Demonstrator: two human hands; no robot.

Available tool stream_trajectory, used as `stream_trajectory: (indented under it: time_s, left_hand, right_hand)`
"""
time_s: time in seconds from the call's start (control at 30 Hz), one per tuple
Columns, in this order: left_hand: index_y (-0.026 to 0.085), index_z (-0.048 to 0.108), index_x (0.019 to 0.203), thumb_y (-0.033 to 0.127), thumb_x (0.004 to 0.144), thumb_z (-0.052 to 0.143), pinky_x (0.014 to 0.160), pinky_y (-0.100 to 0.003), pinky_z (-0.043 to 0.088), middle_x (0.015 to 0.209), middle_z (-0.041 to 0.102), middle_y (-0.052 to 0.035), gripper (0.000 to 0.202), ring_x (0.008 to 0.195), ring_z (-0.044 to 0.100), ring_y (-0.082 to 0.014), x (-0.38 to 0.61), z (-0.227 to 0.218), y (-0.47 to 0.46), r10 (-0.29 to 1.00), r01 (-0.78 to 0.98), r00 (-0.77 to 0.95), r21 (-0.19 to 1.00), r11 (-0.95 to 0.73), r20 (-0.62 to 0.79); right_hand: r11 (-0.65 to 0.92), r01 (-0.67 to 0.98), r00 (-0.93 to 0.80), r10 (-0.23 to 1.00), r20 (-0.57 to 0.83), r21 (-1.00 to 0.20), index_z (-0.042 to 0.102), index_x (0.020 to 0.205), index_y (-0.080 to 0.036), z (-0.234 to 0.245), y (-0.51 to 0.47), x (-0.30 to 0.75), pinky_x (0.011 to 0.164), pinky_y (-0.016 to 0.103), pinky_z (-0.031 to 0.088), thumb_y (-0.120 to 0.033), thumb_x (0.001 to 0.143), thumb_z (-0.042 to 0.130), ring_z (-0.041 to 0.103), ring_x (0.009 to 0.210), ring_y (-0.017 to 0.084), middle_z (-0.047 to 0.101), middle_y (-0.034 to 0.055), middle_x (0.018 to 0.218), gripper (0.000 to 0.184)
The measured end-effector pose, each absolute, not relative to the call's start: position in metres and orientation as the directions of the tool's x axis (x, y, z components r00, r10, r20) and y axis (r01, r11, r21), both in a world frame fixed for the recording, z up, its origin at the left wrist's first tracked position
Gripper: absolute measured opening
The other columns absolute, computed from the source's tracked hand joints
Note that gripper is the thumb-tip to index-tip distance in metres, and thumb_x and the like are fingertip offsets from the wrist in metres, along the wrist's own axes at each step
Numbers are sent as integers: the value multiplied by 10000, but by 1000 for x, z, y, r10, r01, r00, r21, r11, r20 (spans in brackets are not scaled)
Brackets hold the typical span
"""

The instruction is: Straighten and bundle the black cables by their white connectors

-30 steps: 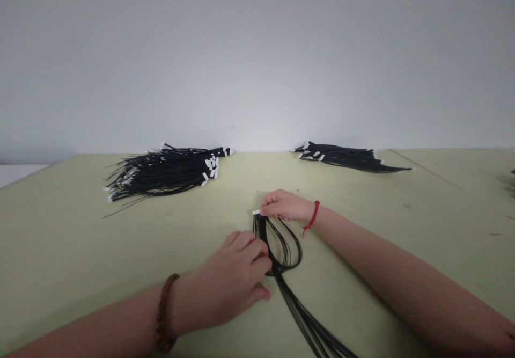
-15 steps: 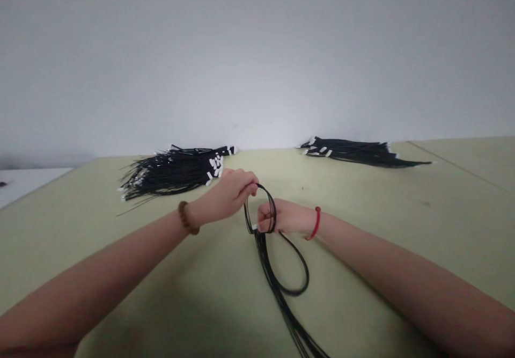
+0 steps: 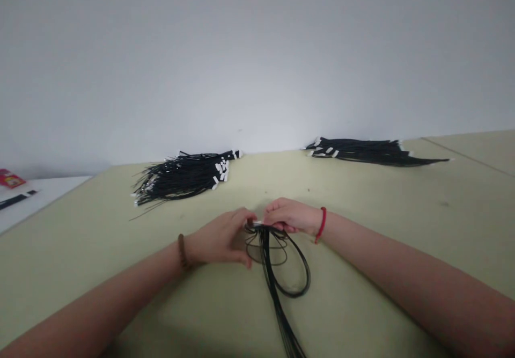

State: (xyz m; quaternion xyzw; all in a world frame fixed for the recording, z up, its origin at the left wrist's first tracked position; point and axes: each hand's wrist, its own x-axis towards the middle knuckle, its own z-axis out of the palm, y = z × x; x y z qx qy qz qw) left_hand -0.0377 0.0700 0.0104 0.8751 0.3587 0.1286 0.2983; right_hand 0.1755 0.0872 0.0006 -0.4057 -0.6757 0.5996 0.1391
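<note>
A bundle of thin black cables (image 3: 277, 299) runs from the middle of the table toward me, and one part bends out in a loop to the right. At its upper end a white connector (image 3: 258, 223) lies between my hands, with thin wire loops spread below it. My right hand (image 3: 287, 216) is closed on the cable bundle at this connector, its fingertips partly hidden. On the other side my left hand (image 3: 225, 238) has its thumb and fingers apart around the wire loops. Its fingertips reach the connector's left end; whether they press on it is unclear.
Farther back on the pale table (image 3: 362, 272) lies a pile of black cables (image 3: 181, 175) with white connectors on the left. A smaller cable pile (image 3: 362, 151) rests by the wall at right. A red packet (image 3: 10, 178) sits on a white surface at far left.
My left hand has come down from above, its thumb now spread away from the fingers. The upright cable loop it held now lies lower, below the connector. My right hand stays at the connector.
</note>
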Motion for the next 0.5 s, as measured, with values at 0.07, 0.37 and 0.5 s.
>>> stream_trajectory:
  time_s: [0.07,0.37,0.5]
  left_hand:
    - [185,557,1007,596,640,612,774,-239,377,949,569,-50,554,837,481,-145,-30,8,63,724,588,689,606,-536,-29]
    - [146,542,777,544,814,318,529,-156,326,659,503,15,458,568,420,-51,-9,14,57,776,516,588,845,-143,-228]
    - [159,459,766,524,779,399,380,-132,192,593,413,53,370,428,293,-7,-7,13,56,701,449,590,885,126,-400]
  right_hand:
    - [-50,390,-642,701,-311,-920,478,685,-102,0,87,175,313,124,209,-256,876,514,306,358,5,401,-75,511,248]
    - [-30,337,-648,718,-254,-941,489,714,-101,-2,86,172,326,129,194,-251,878,511,271,370,6,367,-80,513,223]
    - [-43,331,-685,676,-272,-942,479,689,-100,-5,88,170,334,125,213,-230,861,534,302,383,7,396,-73,526,222]
